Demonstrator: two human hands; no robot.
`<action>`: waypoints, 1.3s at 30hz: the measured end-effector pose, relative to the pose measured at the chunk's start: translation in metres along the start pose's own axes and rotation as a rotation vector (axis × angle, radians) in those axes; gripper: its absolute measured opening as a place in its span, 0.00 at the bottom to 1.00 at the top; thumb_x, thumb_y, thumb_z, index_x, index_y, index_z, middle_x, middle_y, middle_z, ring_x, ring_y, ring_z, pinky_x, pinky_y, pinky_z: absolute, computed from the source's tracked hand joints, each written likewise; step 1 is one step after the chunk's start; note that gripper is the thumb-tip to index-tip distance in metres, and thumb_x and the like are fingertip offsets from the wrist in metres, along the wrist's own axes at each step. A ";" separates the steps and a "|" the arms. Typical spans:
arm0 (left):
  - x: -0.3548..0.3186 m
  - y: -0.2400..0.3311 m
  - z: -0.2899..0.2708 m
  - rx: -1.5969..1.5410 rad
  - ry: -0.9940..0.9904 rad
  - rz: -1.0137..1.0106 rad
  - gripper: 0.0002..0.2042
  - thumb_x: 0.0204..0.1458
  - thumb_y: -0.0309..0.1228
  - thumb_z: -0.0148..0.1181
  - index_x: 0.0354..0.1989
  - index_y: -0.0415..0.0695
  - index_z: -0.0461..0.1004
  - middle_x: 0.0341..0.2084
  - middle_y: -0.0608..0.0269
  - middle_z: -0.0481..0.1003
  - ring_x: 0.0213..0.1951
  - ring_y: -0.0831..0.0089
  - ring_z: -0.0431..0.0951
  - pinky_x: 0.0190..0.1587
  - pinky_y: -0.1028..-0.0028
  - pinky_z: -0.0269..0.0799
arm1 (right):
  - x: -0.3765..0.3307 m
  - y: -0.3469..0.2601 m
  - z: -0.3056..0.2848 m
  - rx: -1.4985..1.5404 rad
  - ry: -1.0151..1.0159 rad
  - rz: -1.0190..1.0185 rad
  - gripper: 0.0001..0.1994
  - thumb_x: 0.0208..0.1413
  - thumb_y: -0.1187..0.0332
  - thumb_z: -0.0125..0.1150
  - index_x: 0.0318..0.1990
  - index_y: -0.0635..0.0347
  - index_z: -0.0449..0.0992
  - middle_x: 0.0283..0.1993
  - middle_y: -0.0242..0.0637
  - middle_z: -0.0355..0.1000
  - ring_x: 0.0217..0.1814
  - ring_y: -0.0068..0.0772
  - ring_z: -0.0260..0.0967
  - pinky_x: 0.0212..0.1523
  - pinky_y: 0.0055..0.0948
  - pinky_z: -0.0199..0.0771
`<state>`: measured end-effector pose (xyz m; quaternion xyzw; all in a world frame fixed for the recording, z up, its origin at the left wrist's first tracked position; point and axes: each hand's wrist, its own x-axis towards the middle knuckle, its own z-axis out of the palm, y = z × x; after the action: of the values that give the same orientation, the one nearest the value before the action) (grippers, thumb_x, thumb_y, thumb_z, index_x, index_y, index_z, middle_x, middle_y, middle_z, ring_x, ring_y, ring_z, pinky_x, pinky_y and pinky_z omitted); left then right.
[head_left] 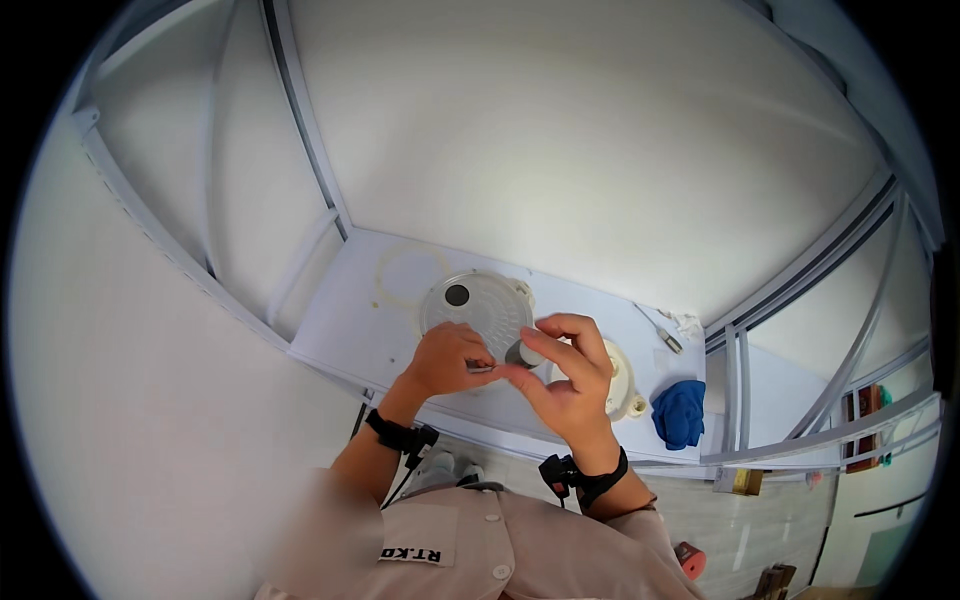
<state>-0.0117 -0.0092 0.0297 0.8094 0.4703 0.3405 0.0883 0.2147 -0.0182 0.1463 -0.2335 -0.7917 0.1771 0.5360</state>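
My right hand (575,378) grips a small grey cylinder with a pale end (525,352) between its thumb and fingers. Close beside it, my left hand (447,358) has its fingers curled and pinched near the tip of my right thumb; what it holds, if anything, is too small to make out. Beyond both hands lies a round, translucent grey disc-shaped part (485,300), partly covered by them, with a black round spot (457,295) on it. A cream round part with a small lug (622,382) sits partly behind my right hand.
All this is on a white table (335,320) framed by pale metal bars (310,110). To the right are a crumpled blue cloth (680,414), a screwdriver-like tool (668,340) and crumpled white tissue (688,324). A faint ring (385,265) marks the far left tabletop.
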 end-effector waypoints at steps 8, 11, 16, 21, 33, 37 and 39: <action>0.002 -0.003 -0.002 -0.054 -0.047 -0.005 0.08 0.45 0.41 0.77 0.25 0.55 0.86 0.24 0.77 0.80 0.34 0.71 0.79 0.40 0.67 0.71 | 0.006 -0.005 0.011 0.128 0.004 0.216 0.16 0.55 0.78 0.71 0.52 0.63 0.84 0.57 0.50 0.80 0.54 0.50 0.81 0.53 0.37 0.82; 0.002 -0.002 -0.003 -0.037 -0.055 -0.005 0.08 0.46 0.41 0.77 0.26 0.55 0.86 0.24 0.77 0.80 0.34 0.71 0.79 0.40 0.67 0.72 | 0.011 -0.006 0.014 0.078 0.033 0.097 0.16 0.55 0.79 0.67 0.52 0.63 0.85 0.59 0.52 0.79 0.54 0.51 0.81 0.53 0.37 0.82; -0.001 -0.006 0.000 -0.013 -0.039 0.021 0.07 0.47 0.41 0.77 0.26 0.55 0.86 0.25 0.77 0.80 0.35 0.71 0.80 0.41 0.67 0.73 | 0.005 0.000 0.012 -0.057 0.006 0.022 0.16 0.55 0.79 0.70 0.53 0.64 0.84 0.57 0.52 0.78 0.54 0.48 0.81 0.56 0.39 0.80; 0.000 -0.003 -0.003 -0.043 -0.054 0.013 0.07 0.47 0.40 0.77 0.26 0.54 0.86 0.25 0.76 0.80 0.35 0.70 0.80 0.40 0.66 0.72 | 0.005 -0.005 0.014 0.006 0.003 0.146 0.18 0.57 0.79 0.70 0.56 0.65 0.81 0.54 0.50 0.79 0.52 0.46 0.80 0.55 0.37 0.79; -0.001 -0.004 -0.003 -0.046 -0.023 0.059 0.05 0.46 0.37 0.75 0.27 0.53 0.85 0.25 0.75 0.80 0.35 0.68 0.79 0.39 0.65 0.72 | 0.000 -0.004 0.012 -0.056 -0.016 0.217 0.20 0.59 0.77 0.68 0.60 0.67 0.79 0.53 0.48 0.79 0.58 0.44 0.77 0.60 0.34 0.75; 0.000 -0.002 -0.008 -0.050 -0.055 0.041 0.04 0.46 0.36 0.74 0.27 0.53 0.85 0.25 0.75 0.79 0.35 0.69 0.79 0.39 0.65 0.72 | 0.009 -0.015 0.022 0.168 0.077 0.232 0.19 0.57 0.75 0.72 0.56 0.66 0.82 0.50 0.45 0.77 0.52 0.45 0.76 0.54 0.34 0.76; -0.001 -0.004 -0.005 -0.046 -0.030 0.057 0.04 0.46 0.36 0.75 0.28 0.54 0.86 0.25 0.76 0.79 0.35 0.69 0.79 0.39 0.65 0.72 | 0.012 -0.014 0.025 0.197 0.099 0.168 0.18 0.55 0.74 0.74 0.54 0.65 0.83 0.49 0.44 0.76 0.49 0.45 0.75 0.50 0.35 0.77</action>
<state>-0.0179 -0.0089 0.0316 0.8252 0.4379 0.3413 0.1041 0.1847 -0.0241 0.1537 -0.2536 -0.7208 0.2864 0.5780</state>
